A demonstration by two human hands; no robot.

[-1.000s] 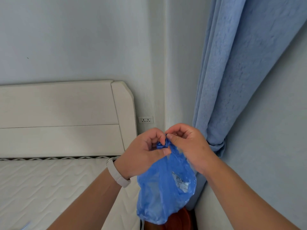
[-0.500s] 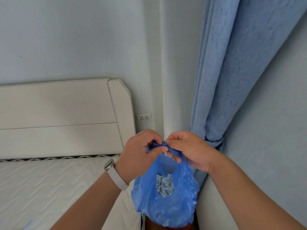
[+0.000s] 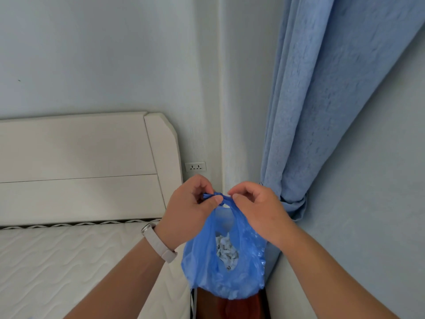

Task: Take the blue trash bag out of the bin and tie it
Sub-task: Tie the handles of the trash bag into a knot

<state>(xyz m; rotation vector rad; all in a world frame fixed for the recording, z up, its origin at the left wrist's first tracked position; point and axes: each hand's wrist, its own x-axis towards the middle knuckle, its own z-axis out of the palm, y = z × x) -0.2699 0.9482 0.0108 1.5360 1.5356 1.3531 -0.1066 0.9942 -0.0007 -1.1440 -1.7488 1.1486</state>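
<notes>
The blue trash bag [image 3: 207, 268] hangs in the air in front of me, with crumpled white paper showing through its open side. Its two handle ends meet in a small knot at the top. My left hand [image 3: 188, 210] pinches the left end of that knot between thumb and fingers. My right hand [image 3: 255, 208] pinches the right end, close beside the left. A reddish-brown bin [image 3: 230, 307] sits directly under the bag, mostly hidden by it.
A white bed with a quilted mattress [image 3: 57, 261] and a cream headboard [image 3: 80, 166] fills the left. A blue curtain [image 3: 322, 111] tied back hangs at the right, just behind my right hand. A wall socket [image 3: 195, 166] sits above my hands.
My hands drew slightly apart and pulled the bag's handle ends into a tighter knot. The bag turned, so the paper inside shows through its side opening.
</notes>
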